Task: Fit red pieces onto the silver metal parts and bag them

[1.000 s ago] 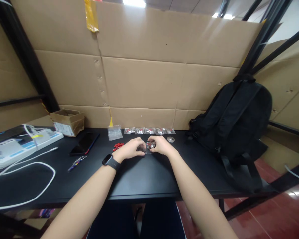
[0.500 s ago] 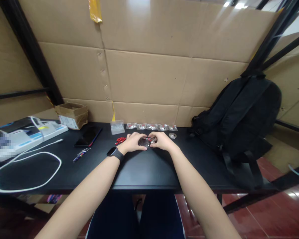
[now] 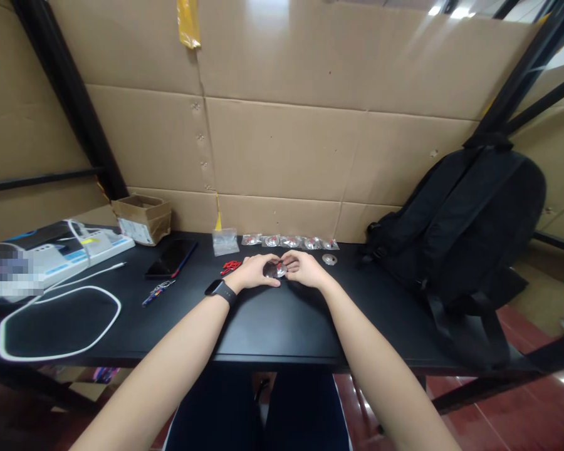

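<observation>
Both hands meet over the middle of the black table, around a small clear plastic packet [image 3: 275, 270] with a shiny disc and a bit of red in it. My left hand [image 3: 256, 271], a dark watch on its wrist, curves round the packet's left side. My right hand [image 3: 303, 269] has its fingers closed on the right edge. Fingers partly cover the packet. Beyond them, several similar packets [image 3: 291, 242] lie in a row. A loose silver disc [image 3: 329, 259] rests to the right. Red pieces [image 3: 230, 267] and clear plastic bags [image 3: 225, 242] lie to the left.
A black backpack [image 3: 479, 238] stands on the right of the table [image 3: 282, 332]. Towards the left are a phone [image 3: 172, 258], a keyring [image 3: 158, 292], an open cardboard box [image 3: 143, 219], a white cable [image 3: 117, 307] and a white-and-blue package [image 3: 89, 254]. A cardboard wall [image 3: 282, 156] closes the back.
The right hand's fingers have shifted slightly on the packet's right edge, and more of the shiny disc shows. The whole view has moved a little; the other things stay put.
</observation>
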`<action>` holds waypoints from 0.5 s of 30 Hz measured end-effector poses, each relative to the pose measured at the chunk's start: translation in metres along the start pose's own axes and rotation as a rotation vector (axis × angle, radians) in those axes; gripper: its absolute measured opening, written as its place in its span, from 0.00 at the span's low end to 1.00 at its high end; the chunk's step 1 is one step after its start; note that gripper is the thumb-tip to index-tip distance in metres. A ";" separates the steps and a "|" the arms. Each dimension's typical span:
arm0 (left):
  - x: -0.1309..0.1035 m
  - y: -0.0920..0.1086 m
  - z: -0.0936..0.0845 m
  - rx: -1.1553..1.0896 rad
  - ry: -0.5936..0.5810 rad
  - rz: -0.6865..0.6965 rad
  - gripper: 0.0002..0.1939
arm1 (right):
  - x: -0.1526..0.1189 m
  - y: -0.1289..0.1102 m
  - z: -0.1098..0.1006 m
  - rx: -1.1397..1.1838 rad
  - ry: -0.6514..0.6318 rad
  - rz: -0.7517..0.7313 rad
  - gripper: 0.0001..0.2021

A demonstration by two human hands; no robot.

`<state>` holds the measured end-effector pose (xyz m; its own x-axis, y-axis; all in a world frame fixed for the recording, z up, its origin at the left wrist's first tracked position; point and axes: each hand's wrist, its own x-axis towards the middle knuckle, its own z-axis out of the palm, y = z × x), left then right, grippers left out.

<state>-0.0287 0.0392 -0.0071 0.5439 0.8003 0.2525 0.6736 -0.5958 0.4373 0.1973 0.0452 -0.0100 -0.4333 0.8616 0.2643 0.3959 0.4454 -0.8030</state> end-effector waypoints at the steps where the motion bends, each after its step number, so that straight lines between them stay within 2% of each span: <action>1: 0.000 -0.001 0.000 -0.007 0.003 0.001 0.37 | 0.001 0.001 0.001 0.016 0.014 0.005 0.23; 4: 0.001 -0.003 0.001 -0.035 0.009 0.002 0.36 | 0.001 0.001 0.004 0.045 0.041 0.019 0.23; 9: 0.001 -0.006 0.002 -0.153 0.027 0.014 0.34 | -0.001 -0.007 0.011 0.082 0.012 -0.015 0.21; 15: -0.001 -0.002 -0.003 -0.204 0.036 0.058 0.38 | -0.002 -0.022 0.019 -0.257 0.151 -0.027 0.24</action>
<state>-0.0323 0.0398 -0.0059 0.5580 0.7693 0.3110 0.5249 -0.6175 0.5858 0.1746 0.0290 -0.0034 -0.3287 0.8666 0.3755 0.5862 0.4989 -0.6383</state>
